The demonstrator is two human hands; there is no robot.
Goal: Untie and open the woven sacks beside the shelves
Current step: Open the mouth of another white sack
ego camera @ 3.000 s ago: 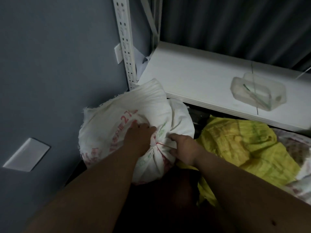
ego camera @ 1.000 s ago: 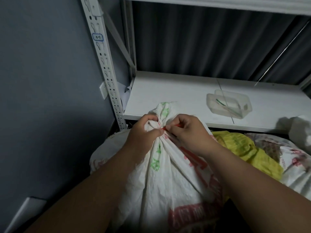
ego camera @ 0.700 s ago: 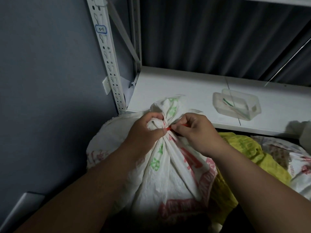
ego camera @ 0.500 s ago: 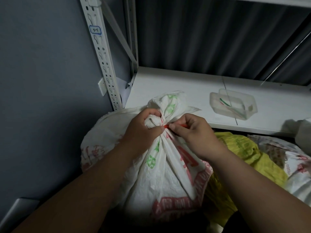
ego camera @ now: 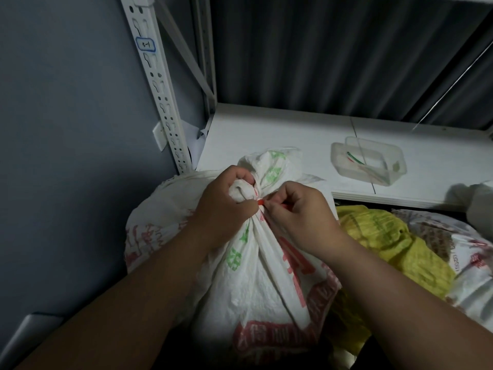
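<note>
white woven sack (ego camera: pixel 256 276) with red and green print stands upright in the foreground, just in front of the lower shelf (ego camera: pixel 280 134) of a white metal rack. its neck is gathered into a bunch and bound by a thin red tie (ego camera: pixel 260 201).

left hand (ego camera: pixel 224 206): fingers curled round the gathered neck of the sack, just below the loose top flap, gripping the bunched fabric.

right hand (ego camera: pixel 298 214): thumb and forefinger closed in a pinch on the red tie at the neck; the other fingers are curled in beside them. the two hands nearly touch at the tie.

the tie is in place round the neck and the sack mouth is closed.

surroundings:
- a second white sack (ego camera: pixel 162 209) with faded red print lies behind and to the left of the first, against the grey wall (ego camera: pixel 66 129).
- a yellow woven sack (ego camera: pixel 386 241) lies to the right, partly under the shelf edge.
- a further white printed sack (ego camera: pixel 469 263) lies at the far right, touching the yellow one.
- a clear plastic container (ego camera: pixel 373 164) sits on the shelf, well apart from the hands; coloured strands are visible inside it.
- the perforated rack upright (ego camera: pixel 157 89) carries a small blue-bordered label (ego camera: pixel 145 44).
- a dark pleated curtain (ego camera: pixel 333 54) hangs behind the shelf.
</note>
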